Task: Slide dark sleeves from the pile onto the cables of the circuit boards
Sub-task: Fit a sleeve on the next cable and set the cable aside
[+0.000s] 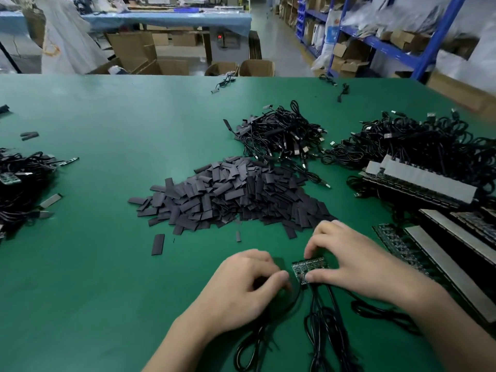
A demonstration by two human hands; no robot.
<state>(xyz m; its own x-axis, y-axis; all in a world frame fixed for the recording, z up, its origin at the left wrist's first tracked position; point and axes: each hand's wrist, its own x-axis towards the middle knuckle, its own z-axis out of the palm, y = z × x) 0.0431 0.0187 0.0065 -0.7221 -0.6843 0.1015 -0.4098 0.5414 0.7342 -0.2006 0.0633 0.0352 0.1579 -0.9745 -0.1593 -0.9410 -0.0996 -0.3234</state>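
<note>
Right hand [357, 267] has a little bunch of circuit boards [308, 269] pinched between thumb and fingertips, low in the frame just right of centre. The bunch lies flat on the mat. Its pin edge runs roughly left to right, tipped up a touch toward the right. Its cables [322, 326] come off the near edge and trail straight down to the bottom of the frame in a loose tangle.

Left hand [249, 285] sits right beside it, fingers curled under, thumb tip almost at the boards' left edge. There's something dark in the hollow of that hand, but I honestly can't tell what it's gripping, if anything.

Just above the hands, mid-frame, is the pile of dark sleeves [236, 194]: flat little strips heaped every which way, with a stray sleeve [157, 244] lying alone to the lower left of it.

It's all on a big green mat table [107, 264]. Above the pile there's a heap of black cables [281, 135], and a bigger heap [416, 140] sits at the right. In front of that one are rows of boards with grey strips [424, 181]. Another tangle [21, 183] hugs the left edge.

Room behind looks like a warehouse: cardboard boxes [166, 67] on the floor, a blue-covered table [166, 18] at the top, and blue shelving [375, 41] in the upper right.
</note>
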